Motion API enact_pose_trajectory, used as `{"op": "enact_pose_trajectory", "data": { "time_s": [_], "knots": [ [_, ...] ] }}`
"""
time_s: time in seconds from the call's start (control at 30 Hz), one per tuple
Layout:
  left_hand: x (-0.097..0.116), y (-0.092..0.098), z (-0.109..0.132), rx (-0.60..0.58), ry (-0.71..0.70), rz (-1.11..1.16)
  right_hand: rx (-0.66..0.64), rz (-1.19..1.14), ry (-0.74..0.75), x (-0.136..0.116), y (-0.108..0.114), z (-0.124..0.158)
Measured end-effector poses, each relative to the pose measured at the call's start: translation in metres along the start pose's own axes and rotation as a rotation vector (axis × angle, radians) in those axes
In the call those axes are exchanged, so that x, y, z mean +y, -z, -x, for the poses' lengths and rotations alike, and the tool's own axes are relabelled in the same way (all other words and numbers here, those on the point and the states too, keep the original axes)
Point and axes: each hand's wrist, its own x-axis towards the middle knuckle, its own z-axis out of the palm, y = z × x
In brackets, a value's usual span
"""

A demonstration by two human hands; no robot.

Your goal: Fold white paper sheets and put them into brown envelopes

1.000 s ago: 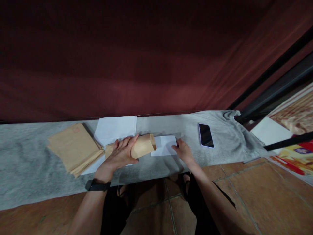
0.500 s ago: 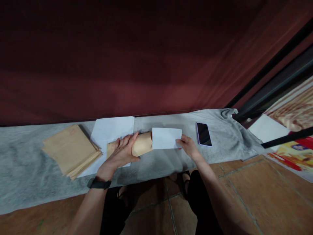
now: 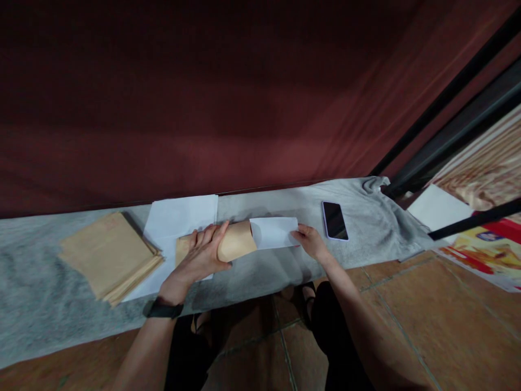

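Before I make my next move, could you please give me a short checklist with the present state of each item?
1. Envelope steadied: ok, the left grip lies spread across it.
2. Paper held: ok, the right grip pinches its far end.
3. Paper lined up with the envelope's mouth: ok, its near end meets the opening.
4. How much paper is inside: cannot tell, the envelope hides it.
5. Phone untouched: ok, it lies apart from the right grip.
6. Stack of envelopes squared up: not ok, its edges are uneven.
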Motion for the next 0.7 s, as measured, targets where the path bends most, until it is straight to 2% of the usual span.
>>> {"op": "enact_pose_trajectory", "data": {
  "time_s": [0.17, 0.27, 0.37, 0.5, 0.6, 0.7],
  "knots": [
    [-0.001, -0.001, 0.0, 0.04, -0.003, -0.026, -0.078, -0.05, -0.105, 0.002, 0.007, 0.003],
    [0.005, 0.0, -0.002, 0.073, -0.051, -0.018, -0.096, -0.144, -0.141, 0.0, 0.002, 0.005],
    [0.017, -0.002, -0.005, 0.097, -0.114, -0.008, -0.109, -0.183, -0.127, -0.004, -0.014, 0.006],
    [0.036, -0.006, -0.009, 0.107, -0.174, -0.012, -0.002, -0.104, -0.05, -0.008, -0.041, 0.008],
    [0.044, -0.009, -0.012, 0.097, -0.2, -0.001, 0.008, -0.07, 0.017, -0.007, -0.058, 0.008],
    [0.047, -0.011, -0.013, 0.1, -0.22, 0.011, -0.03, -0.068, -0.046, -0.005, -0.068, 0.009]
  ]
}}
